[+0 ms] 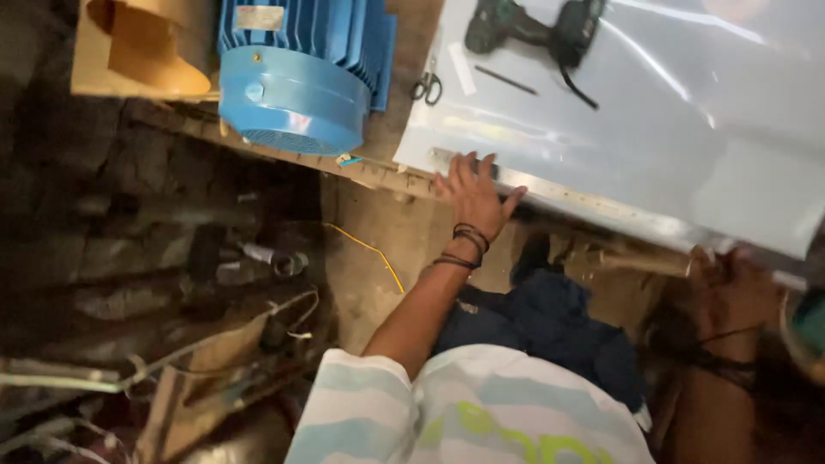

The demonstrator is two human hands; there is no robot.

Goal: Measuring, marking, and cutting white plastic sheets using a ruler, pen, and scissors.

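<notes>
My left hand (473, 193) lies flat with its fingers spread on a long metal ruler (593, 204). The ruler runs along the near edge of a glossy grey-white sheet (687, 129) on a wooden bench. Dark bands circle that wrist. My right hand (730, 288) is at the lower right, just below the sheet's near edge. It is blurred and in shadow, so its grip cannot be made out. I wear a pale striped shirt and dark blue trousers.
A blue finned electric motor (296, 73) stands on the bench left of the sheet. Scissors (427, 86), a dark cordless drill (533, 30) and a thin black rod (505, 79) lie at the sheet's far side. Cables, pipes and clutter (215, 283) fill the dark floor at left.
</notes>
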